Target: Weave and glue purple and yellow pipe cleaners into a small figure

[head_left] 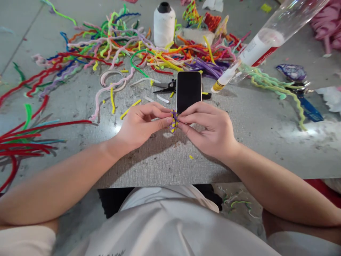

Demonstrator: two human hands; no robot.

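Observation:
A small purple and yellow woven pipe-cleaner piece (174, 121) is held above the table, close to its front edge. My left hand (142, 122) pinches its left side between thumb and fingers. From the other side, my right hand (209, 128) grips it with thumb and fingertips. Just beyond the hands lies a smartphone (189, 90) with a dark screen. Black-handled scissors (170, 86) show partly from under the phone. Short yellow pipe-cleaner bits (130, 109) lie left of the phone, and a tiny yellow scrap (191, 156) is nearer me.
A heap of coloured pipe cleaners (114, 46) spreads across the back, around a white thread cone (164, 26). A tape roll (113, 80) lies left. A clear bottle with a yellow-tipped nozzle (226, 78) leans at right. Red pipe cleaners (23, 142) are at far left, blue-handled pliers (306, 103) far right.

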